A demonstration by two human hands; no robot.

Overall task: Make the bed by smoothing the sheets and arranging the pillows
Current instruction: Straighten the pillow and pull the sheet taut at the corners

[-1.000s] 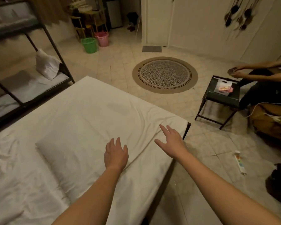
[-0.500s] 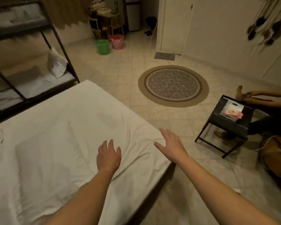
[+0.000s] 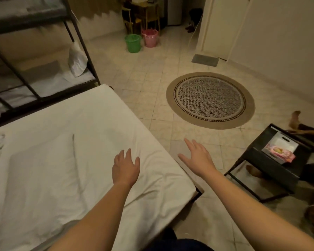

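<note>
A white sheet [image 3: 91,113] covers the bed, mostly flat with shallow creases near the right edge. A white pillow [image 3: 42,171] lies flat on the bed's left part. My left hand [image 3: 125,168] rests palm down on the sheet near the right edge, fingers straight. My right hand [image 3: 198,157] hovers with fingers spread just past the bed's right edge, above the tiled floor, holding nothing. A dark bed-frame corner [image 3: 198,193] shows under the sheet's near right corner.
A black bunk bed [image 3: 34,91] with a white pillow [image 3: 77,60] stands at left. On the floor lie a round rug [image 3: 210,100], green [image 3: 133,43] and pink [image 3: 150,38] buckets. A small black table [image 3: 272,165] and another person's legs are at right.
The view has swung left and down. My right hand has gone from over the sheet's right edge to out above the floor. My left hand stays on the sheet.
</note>
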